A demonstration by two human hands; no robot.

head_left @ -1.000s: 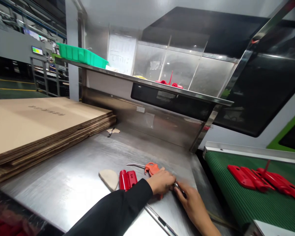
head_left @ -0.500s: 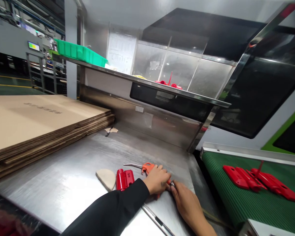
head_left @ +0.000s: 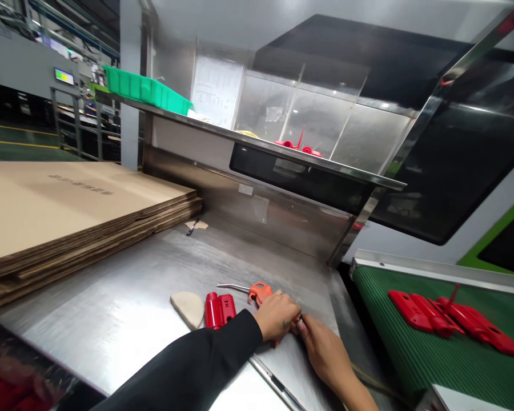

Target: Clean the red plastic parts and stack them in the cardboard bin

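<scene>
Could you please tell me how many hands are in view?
2: the left hand gripping the orange air gun, and the right hand at its rear end. No other hand shows.

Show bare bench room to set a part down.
Bare steel bench: between cardboard stack and beige pad; also between orange air gun and back panel. Crowded: left hand, right hand and gun together, red part and pad beside.

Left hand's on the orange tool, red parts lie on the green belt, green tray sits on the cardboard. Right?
Not quite: the green tray sits on the shelf, not on the cardboard; the head view shows it. The left hand is on the orange tool, and red parts lie on the green belt.
</scene>
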